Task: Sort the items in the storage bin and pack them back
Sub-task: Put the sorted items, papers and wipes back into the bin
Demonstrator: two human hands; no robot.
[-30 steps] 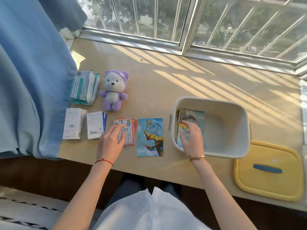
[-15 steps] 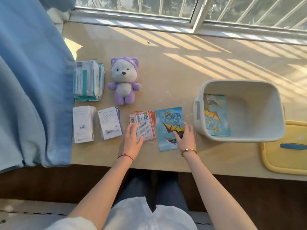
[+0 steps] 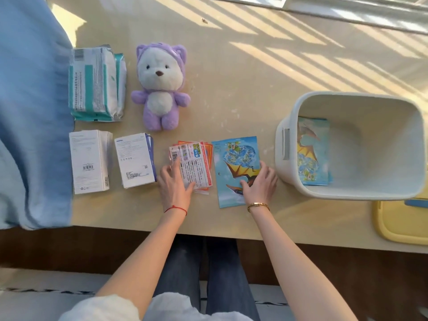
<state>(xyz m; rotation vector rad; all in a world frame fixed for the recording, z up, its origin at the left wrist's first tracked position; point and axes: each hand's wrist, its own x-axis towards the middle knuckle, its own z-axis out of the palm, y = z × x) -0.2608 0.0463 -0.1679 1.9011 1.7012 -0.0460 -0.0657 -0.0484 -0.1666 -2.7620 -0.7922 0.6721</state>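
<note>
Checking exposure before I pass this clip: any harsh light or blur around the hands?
Head view: striped sunlight falls across the far table, away from the hands; the left hand on the card stack and the right hand on the dragon packet are evenly lit and sharp; the curtain edge looks soft.

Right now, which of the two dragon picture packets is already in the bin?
The dragon packet leaning against the bin's left inner wall. The other packet lies flat on the table under the right hand.

I see a purple-and-white plush bear point(image 3: 160, 89), a blue dragon-print packet point(image 3: 235, 163), orange-edged white packets point(image 3: 194, 163), a cream bin point(image 3: 287, 135), a yellow lid point(image 3: 403, 223), and a blue curtain point(image 3: 30, 112).
</note>
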